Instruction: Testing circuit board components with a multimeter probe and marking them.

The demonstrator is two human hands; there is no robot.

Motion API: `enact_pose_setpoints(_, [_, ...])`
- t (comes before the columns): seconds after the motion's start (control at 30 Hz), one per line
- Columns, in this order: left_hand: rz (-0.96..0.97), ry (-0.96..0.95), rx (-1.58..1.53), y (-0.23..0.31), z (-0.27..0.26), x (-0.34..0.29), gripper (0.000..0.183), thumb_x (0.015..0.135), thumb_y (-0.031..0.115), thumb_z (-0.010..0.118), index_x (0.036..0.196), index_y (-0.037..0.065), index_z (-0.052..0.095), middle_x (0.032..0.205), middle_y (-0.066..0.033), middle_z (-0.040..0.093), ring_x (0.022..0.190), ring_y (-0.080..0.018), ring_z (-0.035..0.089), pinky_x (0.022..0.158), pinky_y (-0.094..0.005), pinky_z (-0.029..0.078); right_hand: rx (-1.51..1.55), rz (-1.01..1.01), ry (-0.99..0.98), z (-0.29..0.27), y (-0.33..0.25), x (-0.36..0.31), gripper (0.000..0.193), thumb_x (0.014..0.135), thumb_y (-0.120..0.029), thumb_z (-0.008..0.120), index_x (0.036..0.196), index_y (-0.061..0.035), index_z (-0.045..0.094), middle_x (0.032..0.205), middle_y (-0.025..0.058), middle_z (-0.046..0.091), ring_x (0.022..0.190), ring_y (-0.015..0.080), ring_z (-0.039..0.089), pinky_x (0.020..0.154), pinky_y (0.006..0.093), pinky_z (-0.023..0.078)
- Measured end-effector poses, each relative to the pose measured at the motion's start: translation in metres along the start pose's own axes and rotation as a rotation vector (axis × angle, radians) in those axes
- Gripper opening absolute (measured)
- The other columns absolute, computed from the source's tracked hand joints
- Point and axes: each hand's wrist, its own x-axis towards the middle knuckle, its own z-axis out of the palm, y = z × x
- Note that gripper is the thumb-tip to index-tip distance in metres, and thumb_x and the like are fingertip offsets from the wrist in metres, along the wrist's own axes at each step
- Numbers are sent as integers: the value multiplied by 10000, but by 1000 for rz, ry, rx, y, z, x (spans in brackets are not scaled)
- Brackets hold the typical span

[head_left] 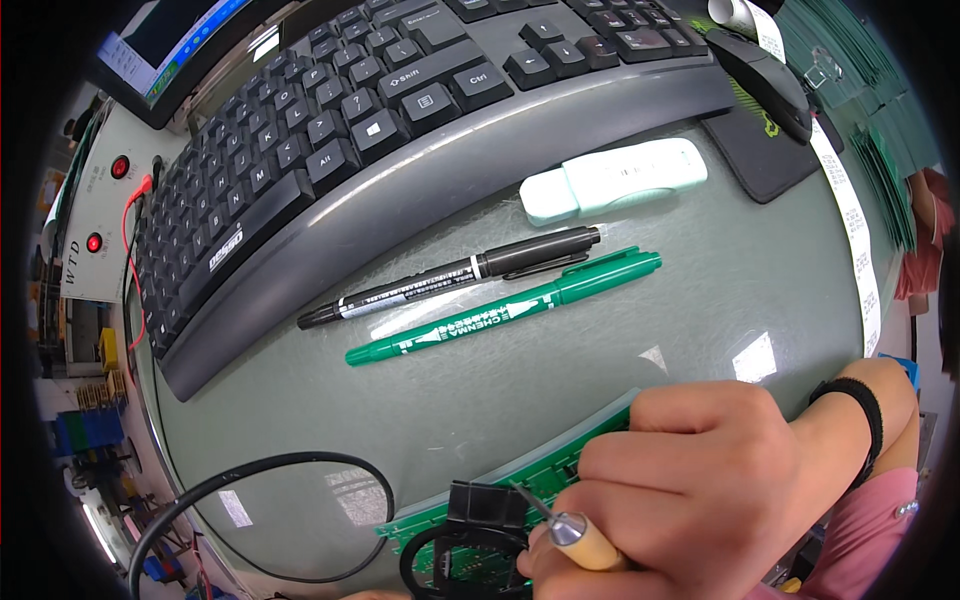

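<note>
Tabletop (470,405) gap between marker (505,308) and circuit board (562,465) edge, right hand (690,480) clenching tool (590,545), left hand (375,596), grip unclear

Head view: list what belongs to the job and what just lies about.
Likely in the job:
wooden-handled tool, in the right grip
green circuit board by the tool's tip

Seemingly lying about:
black pen
green pen
pale capped stick
keyboard
mouse
paper strip
</note>
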Motion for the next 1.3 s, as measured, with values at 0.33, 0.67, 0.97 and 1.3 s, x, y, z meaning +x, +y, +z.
enact_pose_setpoints(0.33, [-119, -5, -220, 6, -8, 7, 174, 733, 155, 583, 852, 32, 616, 992, -97, 630, 997, -263, 632, 838, -379, 491, -27, 7, -372, -19, -3, 24, 154, 548, -142, 657, 617, -159, 520, 619, -20, 438, 511, 134, 439, 425, 266, 304])
enact_pose_setpoints(0.67, [16, -26, -91, 2, -4, 4, 175, 735, 151, 589, 878, 54, 617, 1006, -81, 620, 929, -249, 616, 804, -364, 484, -46, -47, -18, -4, 3, -1, 137, 553, -156, 656, 606, -166, 531, 608, -22, 410, 511, 139, 432, 429, 267, 311])
enact_pose_setpoints(0.97, [-38, -127, -36, 7, -10, 8, 207, 740, 141, 584, 928, 67, 630, 1073, -77, 618, 1019, -259, 607, 852, -375, 485, 58, 74, 88, -2, 1, -2, 134, 606, -120, 678, 586, -89, 550, 560, 15, 397, 469, 178, 411, 432, 289, 335])
enact_pose_setpoints(1.3, [-64, -258, -96, 7, -22, 19, 205, 788, 142, 559, 927, 18, 643, 1061, -131, 635, 1034, -288, 623, 856, -415, 494, -6, -82, -58, -19, 3, 8, 140, 633, -123, 692, 620, -87, 557, 582, 27, 402, 485, 194, 440, 427, 304, 353])
